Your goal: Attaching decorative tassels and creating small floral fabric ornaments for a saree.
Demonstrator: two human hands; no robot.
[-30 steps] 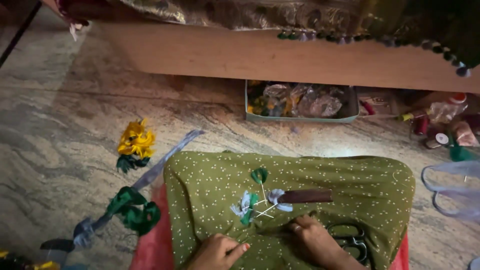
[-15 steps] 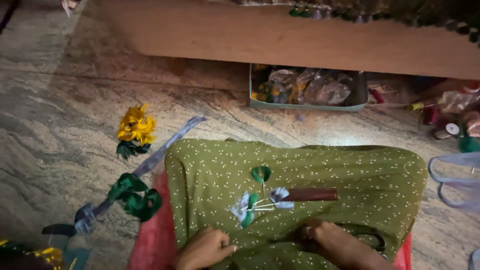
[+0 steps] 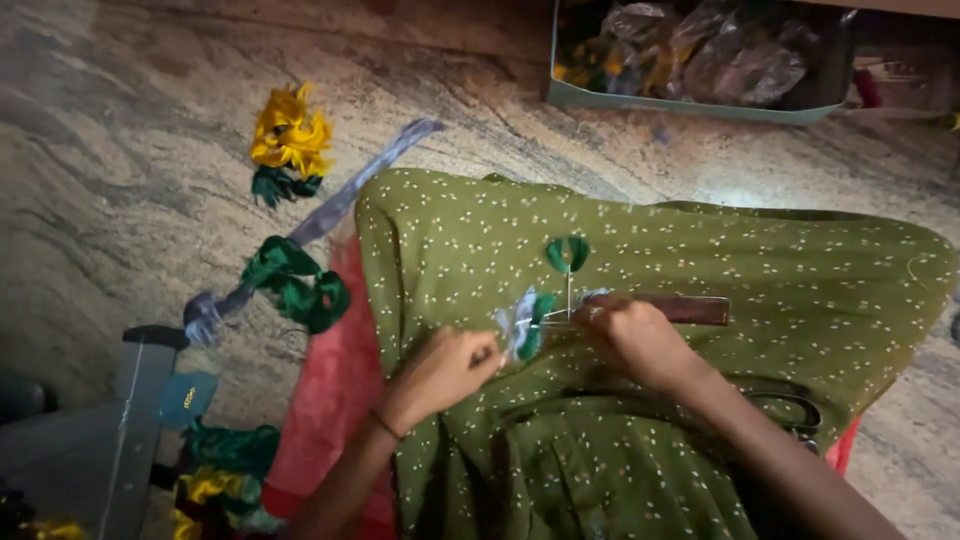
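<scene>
A small craft piece (image 3: 545,310) sits on the person's lap, on the green dotted cloth (image 3: 700,250) stretched over the knees. It's thin pale wires/sticks crossing, w/ a green ribbon loop (image 3: 567,252) at the top of one upright stick and silvery-white + green ribbon bits lower left. A brown stick-like handle (image 3: 690,309) lies flat to the right of it, pointing right.

Left hand (image 3: 440,372) is at the piece's lower-left end, fingers curled together and pinched on the silvery-green ribbon bit. Right hand (image 3: 635,340) covers the handle's left end where it meets the wires, fingers bent down over it (whether they actually clamp it or just press on it can't be told).

Surface: stone floor (image 3: 120,180), grey-brown, streaky veining. A red cloth (image 3: 325,400) shows beneath the green one. On the floor left of the lap: a yellow ribbon flower (image 3: 288,130) w/ green base, a bunch of dark green ribbon (image 3: 295,285), and a grey strip (image 3: 345,200) running diagonally between them. More green + yellow ribbon (image 3: 215,470) bottom left, beside a grey object (image 3: 110,430). Top right, a shallow box (image 3: 700,70) holds clear plastic bags w/ coloured stuff inside.
</scene>
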